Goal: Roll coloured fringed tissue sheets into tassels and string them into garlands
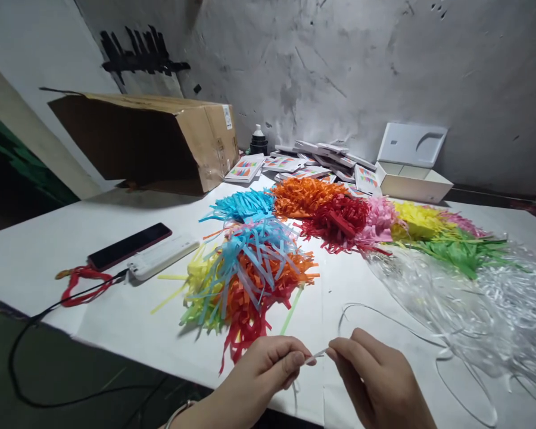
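Observation:
A thin white ribbon (317, 356) is stretched between my two hands near the front edge of the table. My left hand (272, 366) pinches one part of it between thumb and forefinger. A short way to the right, my right hand (370, 369) pinches it too. Just beyond my left hand lies a pile of red paper tassels (248, 313), with orange tassels (268, 277), pale blue tassels (254, 241) and yellow tassels (201, 280) heaped together. A loose loop of white string (397, 325) curves over the table beyond my right hand.
Clear plastic and silvery strands (491, 310) cover the right side. More tassels, including dark red ones (339, 220), form a row behind. A cardboard box (209, 143), small flat boxes (312, 161), an open white box (415, 179), a phone (129, 245) and a power bank (163, 257) lie around.

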`<state>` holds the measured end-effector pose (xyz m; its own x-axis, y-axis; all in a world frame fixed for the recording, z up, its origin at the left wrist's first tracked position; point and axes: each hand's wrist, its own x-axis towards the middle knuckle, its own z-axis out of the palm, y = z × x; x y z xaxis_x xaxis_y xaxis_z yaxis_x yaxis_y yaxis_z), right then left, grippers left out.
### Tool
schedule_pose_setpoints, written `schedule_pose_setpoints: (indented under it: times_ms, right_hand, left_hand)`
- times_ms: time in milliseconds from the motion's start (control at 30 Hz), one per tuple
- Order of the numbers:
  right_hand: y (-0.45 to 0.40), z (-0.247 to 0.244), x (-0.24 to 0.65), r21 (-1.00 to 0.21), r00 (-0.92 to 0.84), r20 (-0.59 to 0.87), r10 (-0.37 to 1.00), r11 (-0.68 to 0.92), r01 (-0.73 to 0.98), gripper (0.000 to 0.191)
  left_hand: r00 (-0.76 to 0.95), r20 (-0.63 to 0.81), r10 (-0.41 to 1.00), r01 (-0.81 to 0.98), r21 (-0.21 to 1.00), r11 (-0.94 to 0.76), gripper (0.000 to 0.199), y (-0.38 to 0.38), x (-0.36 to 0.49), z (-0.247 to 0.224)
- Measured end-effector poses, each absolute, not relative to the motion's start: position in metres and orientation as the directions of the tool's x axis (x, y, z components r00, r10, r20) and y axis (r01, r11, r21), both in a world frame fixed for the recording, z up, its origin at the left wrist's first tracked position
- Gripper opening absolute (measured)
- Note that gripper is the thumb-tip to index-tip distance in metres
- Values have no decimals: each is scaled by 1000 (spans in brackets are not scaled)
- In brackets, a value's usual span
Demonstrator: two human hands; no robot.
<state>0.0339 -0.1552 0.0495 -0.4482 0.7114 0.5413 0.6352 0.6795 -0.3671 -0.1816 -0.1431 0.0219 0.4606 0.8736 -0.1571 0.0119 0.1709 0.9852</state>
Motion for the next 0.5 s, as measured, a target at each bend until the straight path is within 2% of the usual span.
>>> schedule_pose_setpoints:
  times_ms: [100, 233, 500]
  right_hand:
    - [-152, 46, 36, -464, -423, 538, 729, 675, 573, 13]
    - [-149, 43, 37, -511, -418, 540, 731, 679, 527, 11]
    - [-157, 36, 42, -643, -335, 459, 823, 568, 514, 12]
  left_hand:
    - [516, -217, 828, -71, 953, 294, 52, -145, -179, 19]
    - [588, -266, 764, -150, 892, 426, 49, -145, -178, 17]
    - [608, -234, 759, -204, 878, 434, 47, -144, -178, 15]
